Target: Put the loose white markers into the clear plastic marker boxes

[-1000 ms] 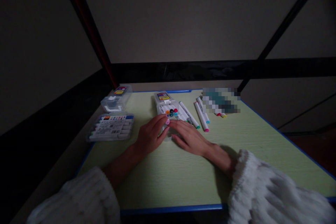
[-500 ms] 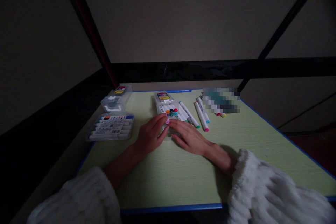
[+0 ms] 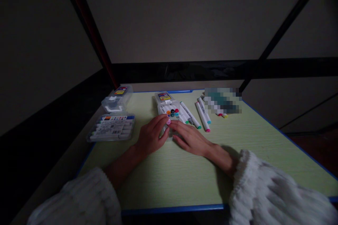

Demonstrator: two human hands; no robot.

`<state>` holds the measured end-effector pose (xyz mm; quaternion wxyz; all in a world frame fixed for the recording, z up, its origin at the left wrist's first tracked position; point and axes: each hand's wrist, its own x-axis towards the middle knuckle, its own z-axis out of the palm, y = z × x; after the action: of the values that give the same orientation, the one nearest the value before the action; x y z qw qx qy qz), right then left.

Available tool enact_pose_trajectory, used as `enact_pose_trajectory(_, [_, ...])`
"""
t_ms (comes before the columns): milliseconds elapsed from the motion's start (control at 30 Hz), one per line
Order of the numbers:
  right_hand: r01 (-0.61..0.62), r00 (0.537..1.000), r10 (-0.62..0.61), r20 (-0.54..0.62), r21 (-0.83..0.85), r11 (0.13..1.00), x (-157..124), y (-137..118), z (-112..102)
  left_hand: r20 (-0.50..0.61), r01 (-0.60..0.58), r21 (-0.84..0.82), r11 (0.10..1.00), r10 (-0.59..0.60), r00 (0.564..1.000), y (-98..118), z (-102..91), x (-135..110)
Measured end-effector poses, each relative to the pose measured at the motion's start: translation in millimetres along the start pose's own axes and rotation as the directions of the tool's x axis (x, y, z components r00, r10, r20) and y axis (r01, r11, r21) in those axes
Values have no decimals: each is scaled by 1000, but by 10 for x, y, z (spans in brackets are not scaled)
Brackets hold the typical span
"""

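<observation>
A clear plastic marker case [image 3: 160, 99] stands open at the table's middle, with several white markers inside showing orange, black, red and teal ends. At its near side, my left hand [image 3: 151, 135] has its thumb and fingers curled round a pink-ended marker [image 3: 168, 122]; the marker's body is hidden. My right hand [image 3: 191, 137] comes from the other side, its fingers stretched out and the tips touching the pink end, the thumb apart below. Beside the case, right of it, lie loose green-ended markers [image 3: 191, 116].
A white marker with a pink end [image 3: 202, 116] and a blue-ended one [image 3: 205, 110] lie further right. Behind them is a blurred-out patch [image 3: 223, 101] with red and yellow marker ends. On the left are a filled flat marker case [image 3: 112, 127] and a clear handled case [image 3: 116, 100].
Both hands stay at the case with almost no movement. The right fingers shift very slightly around the pink end.
</observation>
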<state>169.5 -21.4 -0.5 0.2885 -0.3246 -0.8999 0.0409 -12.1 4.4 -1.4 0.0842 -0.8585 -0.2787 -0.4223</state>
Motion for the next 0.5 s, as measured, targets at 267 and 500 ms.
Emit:
enact_pose_trajectory(267, [-5,1000,5,-2,8,1000,-8,-9,-8,3,-1,5,1000,0,1000,-4,3,0])
enact_pose_trajectory(500, [-10,1000,10,10,-8,1000,-12,-5,-10,11,12,11,1000,-12,1000,-8,5,0])
